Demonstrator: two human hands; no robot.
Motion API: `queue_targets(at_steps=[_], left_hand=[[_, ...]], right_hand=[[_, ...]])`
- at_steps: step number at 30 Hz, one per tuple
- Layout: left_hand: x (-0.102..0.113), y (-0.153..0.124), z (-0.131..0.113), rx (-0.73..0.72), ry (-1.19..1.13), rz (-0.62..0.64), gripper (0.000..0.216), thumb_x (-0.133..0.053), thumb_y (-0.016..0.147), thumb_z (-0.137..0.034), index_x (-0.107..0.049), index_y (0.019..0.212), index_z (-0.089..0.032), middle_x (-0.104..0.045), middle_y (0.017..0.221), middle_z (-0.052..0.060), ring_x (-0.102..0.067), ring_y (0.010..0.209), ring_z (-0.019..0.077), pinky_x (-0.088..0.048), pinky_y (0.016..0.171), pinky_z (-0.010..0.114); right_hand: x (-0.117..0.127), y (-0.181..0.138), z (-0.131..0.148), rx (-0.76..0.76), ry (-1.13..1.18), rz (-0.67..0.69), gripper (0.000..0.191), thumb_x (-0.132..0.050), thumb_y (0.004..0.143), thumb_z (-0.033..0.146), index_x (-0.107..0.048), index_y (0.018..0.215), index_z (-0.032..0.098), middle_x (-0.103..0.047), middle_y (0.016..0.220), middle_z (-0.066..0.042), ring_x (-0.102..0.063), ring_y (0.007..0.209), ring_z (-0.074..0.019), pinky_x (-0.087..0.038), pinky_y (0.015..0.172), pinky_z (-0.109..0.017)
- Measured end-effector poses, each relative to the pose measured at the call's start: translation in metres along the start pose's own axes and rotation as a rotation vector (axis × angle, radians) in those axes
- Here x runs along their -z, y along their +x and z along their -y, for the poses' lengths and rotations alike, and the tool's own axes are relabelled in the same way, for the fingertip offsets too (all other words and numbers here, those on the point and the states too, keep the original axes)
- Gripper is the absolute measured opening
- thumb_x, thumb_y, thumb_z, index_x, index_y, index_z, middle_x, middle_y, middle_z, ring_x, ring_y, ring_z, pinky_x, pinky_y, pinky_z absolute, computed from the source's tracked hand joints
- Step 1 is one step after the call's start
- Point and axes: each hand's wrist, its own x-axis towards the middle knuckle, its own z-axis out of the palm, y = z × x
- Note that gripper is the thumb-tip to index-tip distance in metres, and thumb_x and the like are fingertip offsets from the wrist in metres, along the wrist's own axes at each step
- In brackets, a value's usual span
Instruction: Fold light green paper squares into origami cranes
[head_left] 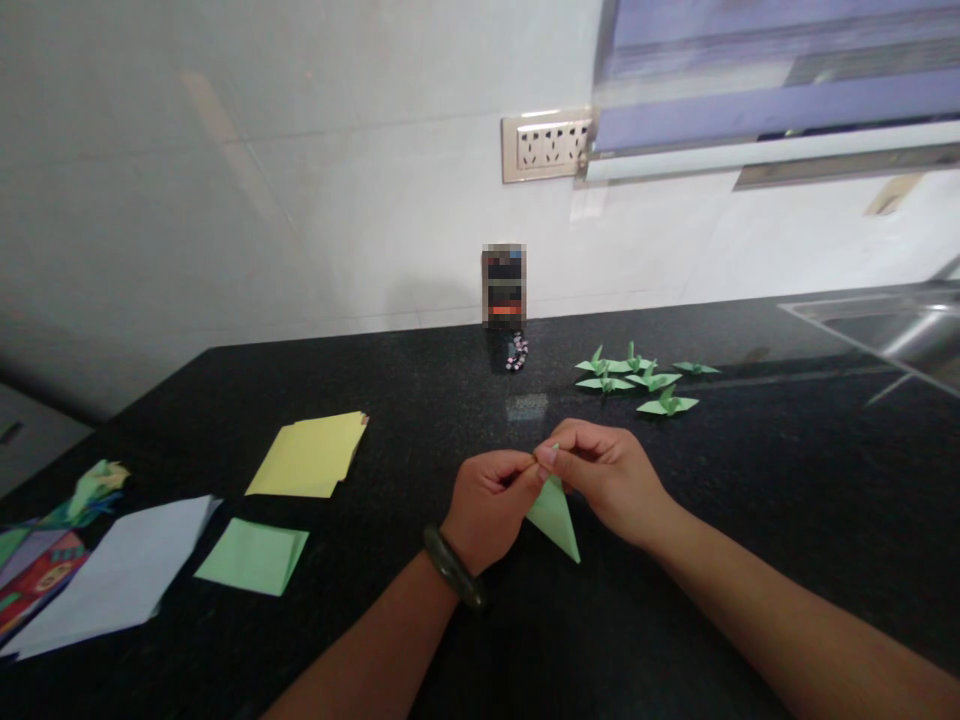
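Observation:
Both hands meet over the black counter (787, 480) and pinch the top of a folded green paper piece (556, 520), a narrow pointed shape hanging down between them. My left hand (491, 505), with a dark bangle on its wrist, grips the paper's upper left edge with closed fingers. My right hand (600, 475) pinches the top tip with thumb and forefinger. Several finished green paper cranes (637, 378) lie on the counter beyond my right hand.
A yellow paper stack (311, 455), a green folded sheet (253, 556) and a pale blue sheet (120, 575) lie at the left, with patterned paper at the far left edge. A phone (504, 290) leans on the wall. A steel sink (892, 325) sits at the right.

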Motion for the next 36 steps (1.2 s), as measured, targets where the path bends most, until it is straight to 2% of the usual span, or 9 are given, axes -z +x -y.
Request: queue_targets(at_steps=[5,10,12,16,22,25,28,36], left_hand=[[0.0,0.0,0.0,0.072,-0.13,0.07,0.029,-0.057,0.075,-0.038,-0.065,0.062,-0.013,-0.049,0.05,-0.002,-0.038,0.046,0.0068,-0.029,0.044,0.019],[0.0,0.0,0.001,0.137,-0.156,0.047,0.029,-0.06,0.072,-0.039,-0.065,0.061,-0.012,-0.051,0.051,-0.001,-0.04,0.047,0.0076,-0.03,0.045,0.02],[0.0,0.001,0.001,0.131,-0.153,0.036,0.03,-0.059,0.072,-0.039,-0.064,0.061,-0.012,-0.05,0.051,-0.002,-0.039,0.047,0.0075,-0.03,0.045,0.02],[0.0,0.002,0.001,0.085,-0.108,0.033,0.034,-0.055,0.075,-0.042,-0.062,0.061,-0.013,-0.049,0.05,-0.002,-0.038,0.046,0.007,-0.029,0.045,0.02],[-0.003,0.002,0.001,0.102,-0.135,-0.023,0.055,-0.033,0.081,-0.058,-0.058,0.061,-0.013,-0.048,0.047,0.0,-0.043,0.045,0.0093,-0.034,0.046,0.021],[-0.003,0.002,0.0,0.09,-0.145,-0.017,0.049,-0.041,0.078,-0.057,-0.057,0.062,-0.013,-0.049,0.048,-0.001,-0.044,0.047,0.0091,-0.035,0.047,0.021],[-0.002,0.003,0.001,0.114,-0.115,-0.045,0.039,-0.053,0.074,-0.05,-0.056,0.061,-0.014,-0.048,0.047,-0.002,-0.043,0.046,0.0083,-0.033,0.046,0.02],[-0.001,0.004,0.006,0.15,-0.026,-0.172,0.04,-0.051,0.076,-0.05,-0.051,0.055,-0.015,-0.044,0.043,-0.004,-0.037,0.042,0.0074,-0.028,0.042,0.021]], right_hand=[[0.001,0.0,-0.003,-0.057,0.017,-0.024,0.03,-0.061,0.073,0.038,-0.058,0.053,0.015,-0.048,0.05,0.002,-0.043,0.047,-0.0089,-0.033,0.046,-0.023],[0.006,0.007,-0.009,-0.171,0.199,-0.093,0.046,-0.046,0.078,0.055,-0.06,0.06,0.014,-0.049,0.048,0.001,-0.042,0.04,-0.0085,-0.034,0.041,-0.022],[0.007,0.007,-0.009,-0.181,0.198,-0.068,0.043,-0.051,0.075,0.055,-0.06,0.064,0.015,-0.05,0.05,0.002,-0.042,0.04,-0.008,-0.034,0.04,-0.022],[0.006,0.005,-0.007,-0.146,0.079,0.002,0.031,-0.065,0.068,0.044,-0.056,0.06,0.015,-0.05,0.05,0.004,-0.041,0.042,-0.0068,-0.032,0.042,-0.02],[0.004,0.006,-0.008,-0.117,0.035,-0.219,0.034,-0.063,0.07,0.043,-0.05,0.053,0.016,-0.045,0.041,0.005,-0.038,0.039,-0.0071,-0.028,0.04,-0.021],[0.005,0.007,-0.01,-0.103,0.06,-0.259,0.034,-0.062,0.071,0.042,-0.05,0.052,0.017,-0.045,0.041,0.005,-0.038,0.038,-0.0072,-0.028,0.039,-0.021],[0.004,0.006,-0.011,-0.097,0.102,-0.234,0.032,-0.063,0.071,0.042,-0.05,0.055,0.017,-0.045,0.042,0.005,-0.038,0.038,-0.007,-0.029,0.039,-0.021],[0.001,0.003,-0.005,-0.109,0.112,0.01,0.036,-0.057,0.074,0.047,-0.055,0.061,0.014,-0.052,0.051,0.002,-0.045,0.042,-0.0079,-0.037,0.042,-0.021]])
